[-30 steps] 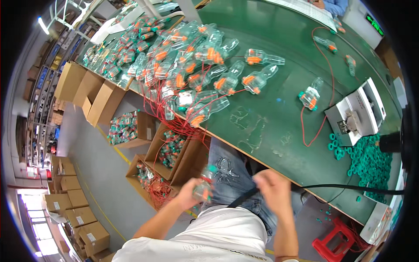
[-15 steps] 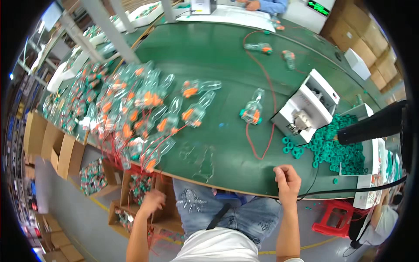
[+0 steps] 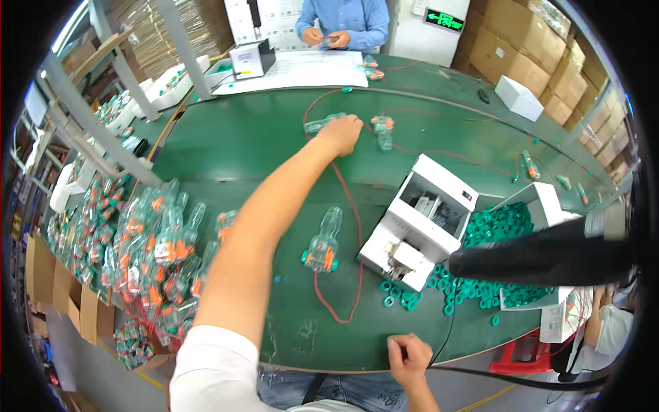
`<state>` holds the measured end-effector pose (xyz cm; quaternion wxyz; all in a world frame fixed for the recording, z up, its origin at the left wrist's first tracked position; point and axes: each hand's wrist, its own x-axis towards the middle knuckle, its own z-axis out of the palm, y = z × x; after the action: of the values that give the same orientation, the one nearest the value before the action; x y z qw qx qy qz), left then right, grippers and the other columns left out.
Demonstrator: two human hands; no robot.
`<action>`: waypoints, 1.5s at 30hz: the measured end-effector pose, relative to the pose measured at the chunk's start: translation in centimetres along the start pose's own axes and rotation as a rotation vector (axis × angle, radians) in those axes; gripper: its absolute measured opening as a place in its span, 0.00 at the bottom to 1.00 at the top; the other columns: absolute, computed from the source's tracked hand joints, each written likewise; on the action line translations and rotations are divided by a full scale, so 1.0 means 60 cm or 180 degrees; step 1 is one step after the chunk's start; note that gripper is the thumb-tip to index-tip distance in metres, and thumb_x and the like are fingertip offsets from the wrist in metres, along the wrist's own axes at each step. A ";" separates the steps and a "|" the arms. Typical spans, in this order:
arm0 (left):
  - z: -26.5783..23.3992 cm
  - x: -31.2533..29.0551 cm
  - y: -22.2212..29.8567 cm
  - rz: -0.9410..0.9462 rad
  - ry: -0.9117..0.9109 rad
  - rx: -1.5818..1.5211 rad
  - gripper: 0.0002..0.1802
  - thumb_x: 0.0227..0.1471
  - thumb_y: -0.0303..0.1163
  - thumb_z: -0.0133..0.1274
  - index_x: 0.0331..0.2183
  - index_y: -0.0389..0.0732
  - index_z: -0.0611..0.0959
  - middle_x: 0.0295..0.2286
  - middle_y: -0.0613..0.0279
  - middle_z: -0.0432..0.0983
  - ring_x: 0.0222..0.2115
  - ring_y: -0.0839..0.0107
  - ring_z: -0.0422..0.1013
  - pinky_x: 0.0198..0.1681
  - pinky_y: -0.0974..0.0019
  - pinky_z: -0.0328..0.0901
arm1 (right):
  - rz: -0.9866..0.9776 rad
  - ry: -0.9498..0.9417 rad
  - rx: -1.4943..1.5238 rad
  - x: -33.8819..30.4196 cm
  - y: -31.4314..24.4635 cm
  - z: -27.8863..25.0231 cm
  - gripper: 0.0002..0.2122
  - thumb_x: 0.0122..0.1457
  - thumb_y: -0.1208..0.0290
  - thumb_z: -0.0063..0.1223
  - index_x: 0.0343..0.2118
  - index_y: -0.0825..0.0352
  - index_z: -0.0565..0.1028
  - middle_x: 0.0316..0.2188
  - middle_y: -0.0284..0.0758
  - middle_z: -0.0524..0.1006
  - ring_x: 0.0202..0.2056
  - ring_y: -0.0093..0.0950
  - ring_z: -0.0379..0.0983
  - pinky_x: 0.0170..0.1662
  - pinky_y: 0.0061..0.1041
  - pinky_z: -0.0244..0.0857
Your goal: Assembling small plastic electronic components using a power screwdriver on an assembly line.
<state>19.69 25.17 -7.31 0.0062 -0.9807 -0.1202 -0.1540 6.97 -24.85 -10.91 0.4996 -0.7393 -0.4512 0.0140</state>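
My left hand (image 3: pixel 340 134) is stretched far across the green table. Its fingers close over the end of a clear plastic bottle-shaped piece (image 3: pixel 318 126) with a red wire, hiding that end. Just right of it lies a similar clear piece (image 3: pixel 383 133) with an orange end. At the table's front edge rests my right hand (image 3: pixel 410 358), fingers loosely curled and nothing seen in them. Between my hands, a clear piece with orange and teal parts (image 3: pixel 322 248) lies on the table, its red wire (image 3: pixel 358 288) looping beside the white machine (image 3: pixel 419 226).
Green rings (image 3: pixel 494 254) fill a white box and spill beside the machine. A black arm (image 3: pixel 542 264) juts in from the right. Clear-and-orange pieces (image 3: pixel 147 247) are heaped at left. Across the table (image 3: pixel 226 137) a person in a blue shirt (image 3: pixel 347 20) handles a small item.
My left hand has moved from low beside the boxes to the far piece and closed on it. My right hand stays curled at the front edge. The view has shifted.
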 end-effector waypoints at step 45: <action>-0.299 -0.413 0.245 -0.2347 0.0344 -0.5206 0.17 0.62 0.32 0.48 0.50 0.39 0.67 0.32 0.67 0.68 0.22 0.84 0.57 0.19 0.78 0.51 | -0.2200 -0.2939 -0.1050 -0.171 -0.148 0.112 0.10 0.50 0.62 0.56 0.17 0.60 0.78 0.24 0.30 0.73 0.34 0.30 0.67 0.40 0.31 0.56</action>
<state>-5.08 4.22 2.61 -0.7382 -0.5693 -0.2796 -0.2296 -8.06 -26.14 -12.02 0.1061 -0.5350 -0.8321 0.1002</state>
